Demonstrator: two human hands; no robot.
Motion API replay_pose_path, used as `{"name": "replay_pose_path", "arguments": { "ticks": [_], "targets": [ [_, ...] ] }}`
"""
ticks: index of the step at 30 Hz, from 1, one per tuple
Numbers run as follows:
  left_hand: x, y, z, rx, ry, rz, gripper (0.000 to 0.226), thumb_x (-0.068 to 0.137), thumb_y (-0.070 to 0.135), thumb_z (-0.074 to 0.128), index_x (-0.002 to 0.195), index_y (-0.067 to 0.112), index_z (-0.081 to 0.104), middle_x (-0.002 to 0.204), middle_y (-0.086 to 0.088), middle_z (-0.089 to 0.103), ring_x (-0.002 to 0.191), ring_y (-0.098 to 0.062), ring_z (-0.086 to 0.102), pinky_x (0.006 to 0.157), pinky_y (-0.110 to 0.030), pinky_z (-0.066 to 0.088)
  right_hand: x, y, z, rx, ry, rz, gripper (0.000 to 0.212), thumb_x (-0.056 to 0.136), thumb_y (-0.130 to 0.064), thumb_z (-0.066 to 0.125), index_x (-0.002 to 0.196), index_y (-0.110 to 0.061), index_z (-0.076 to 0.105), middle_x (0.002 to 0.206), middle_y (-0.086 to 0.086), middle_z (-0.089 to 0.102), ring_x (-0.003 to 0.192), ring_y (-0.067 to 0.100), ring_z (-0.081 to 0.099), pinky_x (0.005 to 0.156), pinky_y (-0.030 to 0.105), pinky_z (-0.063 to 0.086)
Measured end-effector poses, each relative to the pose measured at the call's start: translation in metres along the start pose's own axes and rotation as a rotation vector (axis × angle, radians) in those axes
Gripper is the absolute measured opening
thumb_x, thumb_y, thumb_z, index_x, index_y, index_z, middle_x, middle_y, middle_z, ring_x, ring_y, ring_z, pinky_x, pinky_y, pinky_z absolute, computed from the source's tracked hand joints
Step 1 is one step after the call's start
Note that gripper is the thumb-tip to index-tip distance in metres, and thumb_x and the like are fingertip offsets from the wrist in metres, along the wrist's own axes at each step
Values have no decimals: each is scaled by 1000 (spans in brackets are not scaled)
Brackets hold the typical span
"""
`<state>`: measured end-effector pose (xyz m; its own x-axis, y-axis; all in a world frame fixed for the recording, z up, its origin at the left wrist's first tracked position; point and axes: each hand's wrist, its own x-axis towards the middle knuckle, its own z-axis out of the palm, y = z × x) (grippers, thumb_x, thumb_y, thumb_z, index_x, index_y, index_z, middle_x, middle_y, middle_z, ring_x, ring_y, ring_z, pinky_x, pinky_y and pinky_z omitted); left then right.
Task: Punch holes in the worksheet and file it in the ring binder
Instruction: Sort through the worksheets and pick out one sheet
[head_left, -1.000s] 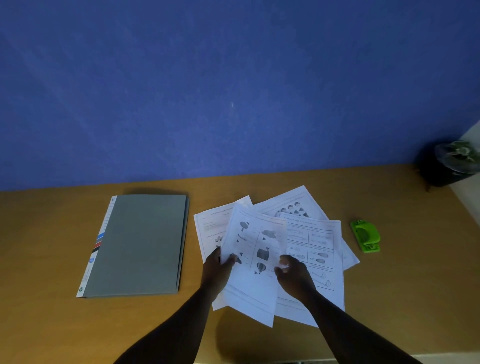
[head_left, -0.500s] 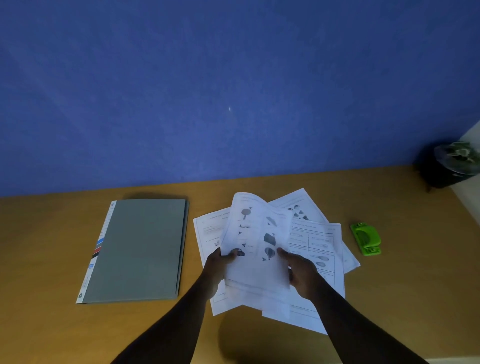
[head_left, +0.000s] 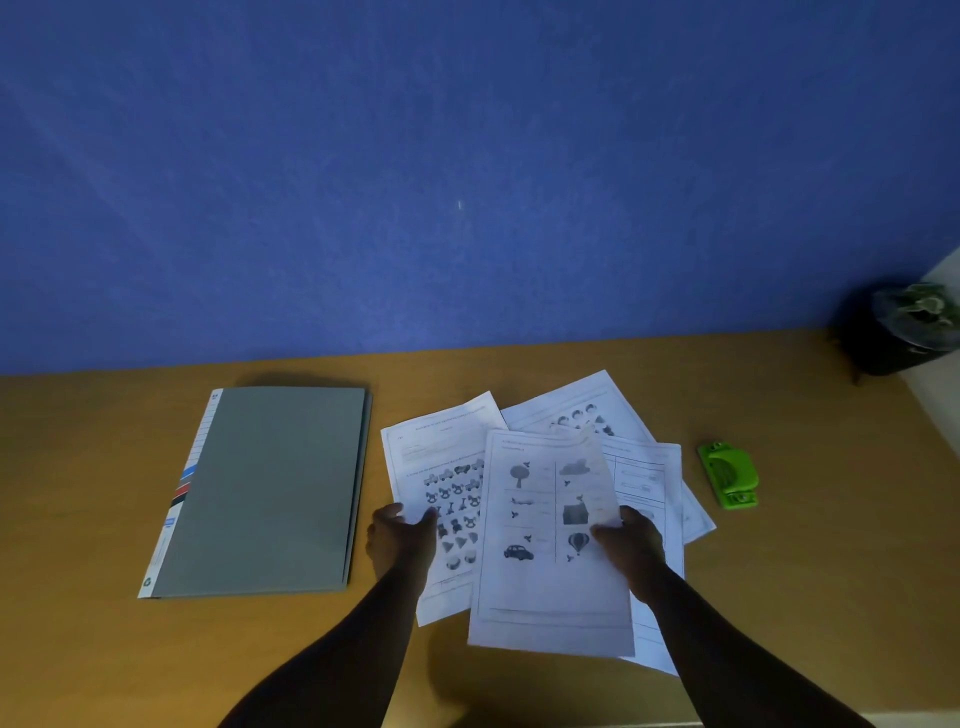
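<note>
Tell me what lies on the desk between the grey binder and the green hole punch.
In the head view, a fan of loose worksheets lies between the ring binder and the hole punch, with both hands on them.

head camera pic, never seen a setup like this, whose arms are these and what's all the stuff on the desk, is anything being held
There is no machine here. A person wears a camera on the head, looking forward and down, so the two arms coming up from the bottom edge are that person's own.

They are at a wooden desk against a blue wall. On the left lies a closed grey ring binder. In the middle is a loose fan of printed worksheets, and to the right sits a small green hole punch. A dark pot with a plant stands in the far right corner.

The right hand pinches the right edge of the top worksheet, the one with a tree, a car and a balloon. The left hand rests with curled fingers at the edge of the worksheet with rows of toys; whether it has a grip on it is unclear.
</note>
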<state>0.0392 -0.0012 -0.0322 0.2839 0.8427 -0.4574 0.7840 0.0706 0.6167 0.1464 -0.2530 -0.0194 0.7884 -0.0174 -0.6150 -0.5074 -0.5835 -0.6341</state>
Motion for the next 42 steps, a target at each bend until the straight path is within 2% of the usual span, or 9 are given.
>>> {"name": "replay_pose_path", "arguments": {
  "ticks": [7, 14, 18, 20, 24, 29, 32, 37, 42],
  "targets": [
    [-3, -3, 13, 298, 35, -36, 109, 57, 57, 88, 139, 7, 35, 141, -17, 37, 129, -36, 38, 96, -49, 45, 3, 12, -1, -48, -57, -28, 17, 87, -11, 62, 102, -15, 56, 101, 5, 62, 91, 20, 58, 67, 27, 52],
    [-3, -2, 19, 346, 28, -21, 111, 57, 54, 90, 138, 4, 32, 140, -20, 34, 126, -38, 39, 94, -47, 48, 8, 14, 0, -56, -70, -39, 20, 89, -13, 57, 108, -18, 57, 106, 3, 63, 95, 22, 59, 69, 28, 52],
    [-1, 2, 19, 223, -1, -40, 103, 56, 41, 94, 133, 4, 38, 134, -19, 43, 121, -37, 46, 95, -45, 48, 9, 14, 1, -60, -54, -33, 16, 88, -11, 55, 99, -22, 57, 100, 1, 64, 89, 18, 59, 74, 33, 56],
    [1, 1, 19, 138, -27, -41, 92, 58, 36, 94, 129, 8, 43, 128, -15, 54, 115, -36, 54, 91, -46, 53, 9, 11, 1, -61, -65, -40, 14, 90, -10, 55, 97, -22, 55, 98, 1, 63, 87, 16, 58, 68, 28, 53],
    [2, 1, 18, 5, -77, 21, 49, 86, 31, 72, 127, 11, 55, 125, -11, 64, 108, -33, 63, 89, -42, 56, 10, 4, 0, -43, -78, -40, 11, 91, -13, 56, 96, -22, 54, 97, 2, 62, 88, 17, 57, 64, 24, 47],
    [8, 1, 12, -83, -124, 125, 21, 95, 26, 58, 111, 12, 62, 108, -8, 69, 96, -29, 65, 81, -39, 56, 10, -6, -3, 5, -74, -52, 15, 92, -11, 56, 104, -19, 54, 100, 3, 61, 92, 20, 57, 67, 25, 48],
    [13, 2, 5, -99, -152, 197, 20, 97, 23, 56, 111, 11, 62, 105, -6, 68, 91, -26, 64, 72, -31, 50, 9, -14, -4, 37, -80, -47, 16, 92, -14, 55, 108, -18, 56, 95, 2, 61, 88, 18, 57, 65, 26, 49],
    [17, 5, -2, -156, -161, 283, 8, 97, 20, 58, 102, 14, 60, 101, -7, 68, 93, -28, 66, 75, -35, 55, 7, -29, -3, 119, -111, -54, 17, 94, -21, 58, 110, -19, 55, 92, -2, 60, 85, 16, 57, 63, 26, 50],
    [20, 10, -11, -226, -207, 342, 18, 98, 18, 57, 115, 11, 60, 114, -6, 67, 100, -22, 65, 70, -18, 52, 6, -45, 0, 194, -135, -75, 20, 93, -21, 60, 113, -19, 57, 99, 2, 63, 92, 22, 60, 74, 33, 53]
  ]
}}
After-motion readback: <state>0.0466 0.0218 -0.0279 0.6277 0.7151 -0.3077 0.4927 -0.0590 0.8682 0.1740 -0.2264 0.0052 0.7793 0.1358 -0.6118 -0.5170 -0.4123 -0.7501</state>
